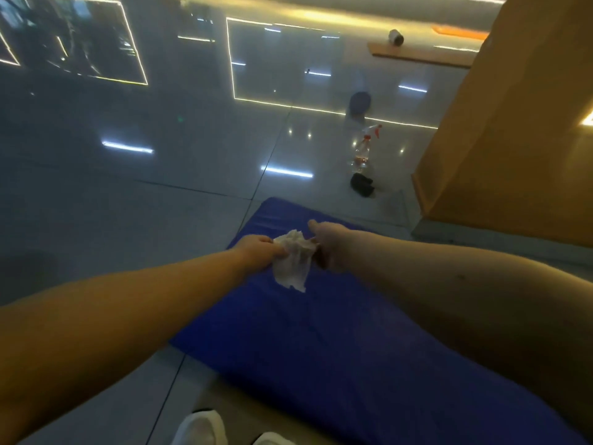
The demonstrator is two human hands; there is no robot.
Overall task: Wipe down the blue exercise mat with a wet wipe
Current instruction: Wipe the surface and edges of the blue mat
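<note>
Nothing legible here, not a word, number or logo to be read. The spray bottle (362, 152) on the floor is too small and blurred to tell whether it carries a label, and so is the pale cylinder (396, 36) far back.
</note>
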